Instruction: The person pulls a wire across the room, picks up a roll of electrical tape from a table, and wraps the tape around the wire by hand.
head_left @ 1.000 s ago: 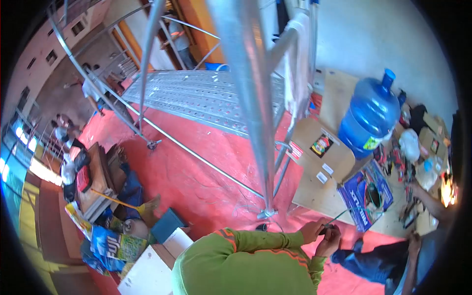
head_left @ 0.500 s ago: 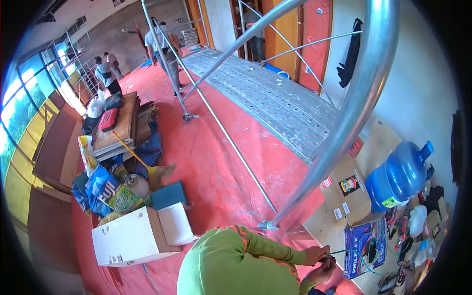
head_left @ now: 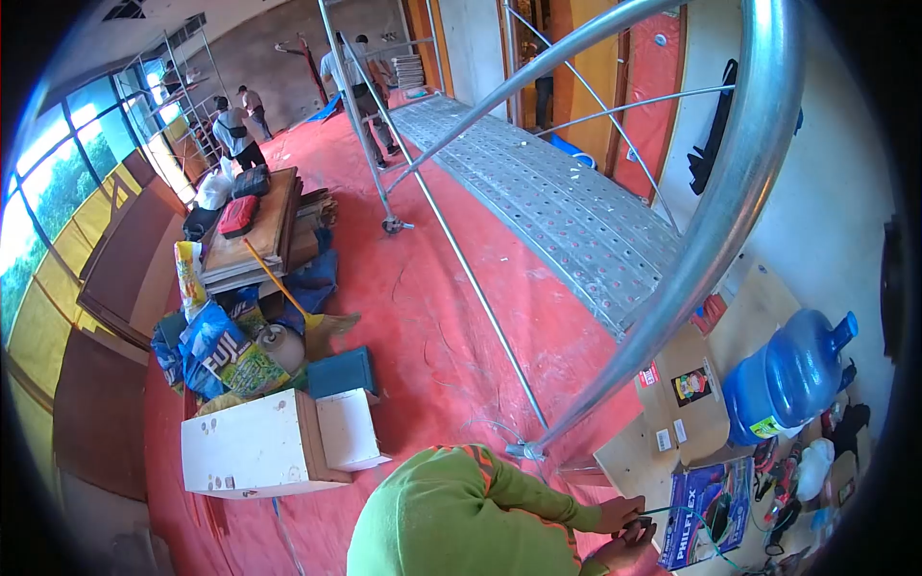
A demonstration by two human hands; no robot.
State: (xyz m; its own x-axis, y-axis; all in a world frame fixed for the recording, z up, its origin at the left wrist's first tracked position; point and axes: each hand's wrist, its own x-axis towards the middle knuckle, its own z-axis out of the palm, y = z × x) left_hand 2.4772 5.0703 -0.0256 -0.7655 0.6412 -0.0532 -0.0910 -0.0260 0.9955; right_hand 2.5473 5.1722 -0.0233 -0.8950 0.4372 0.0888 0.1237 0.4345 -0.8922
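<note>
My green sleeve stretches to the right at the bottom of the view. My left hand (head_left: 618, 515) is closed on a green wire (head_left: 672, 509), which runs across to a blue and white PHILFLEX box (head_left: 708, 514). Just below it, my right hand (head_left: 622, 551) has its fingers curled close to the left one. A small dark piece (head_left: 642, 524) shows between the hands, too small to name. What the right fingers grip is partly hidden. The box lies beside both hands on a wooden board, with a loop of the wire over it.
A steel scaffold frame (head_left: 744, 182) rises close on the right, with a perforated metal platform (head_left: 538, 202) behind. A blue water jug (head_left: 783, 379) and cardboard (head_left: 687, 389) lie at right. White boxes (head_left: 252, 446), sacks and stacked boards (head_left: 252, 230) stand left. People work farther back.
The view has turned slightly, so the far room sits lower and farther right. My hands stay together at the wire, with a dark piece now showing between them.
</note>
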